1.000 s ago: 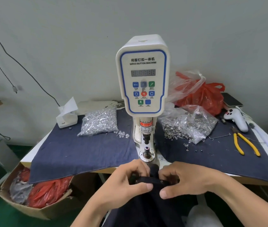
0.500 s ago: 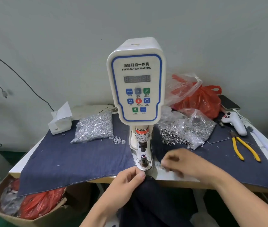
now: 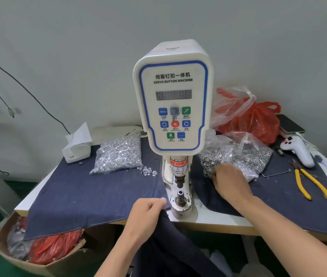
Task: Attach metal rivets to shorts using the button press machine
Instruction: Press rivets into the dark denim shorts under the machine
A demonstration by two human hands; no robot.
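Observation:
The white servo button machine (image 3: 173,100) stands at the table's middle, its lower die (image 3: 180,198) bare at the front edge. My left hand (image 3: 145,213) grips the dark shorts (image 3: 170,248), which hang off the table edge just left of the die. My right hand (image 3: 229,180) reaches into the spilled pile of metal rivet rings (image 3: 208,163) from a clear bag (image 3: 244,154) right of the machine. Its fingertips are curled at the pile; whether they hold a ring is hidden.
Another clear bag of silver rivet caps (image 3: 118,154) lies left of the machine, with a tissue box (image 3: 76,146) behind. Yellow pliers (image 3: 310,186), a white controller (image 3: 298,149), a phone (image 3: 289,123) and red bags (image 3: 256,120) sit right. A cardboard box (image 3: 44,254) stands below left.
My right hand let go of the shorts and moved up and right to the rivet ring pile. My left hand kept the shorts and raised them to the die.

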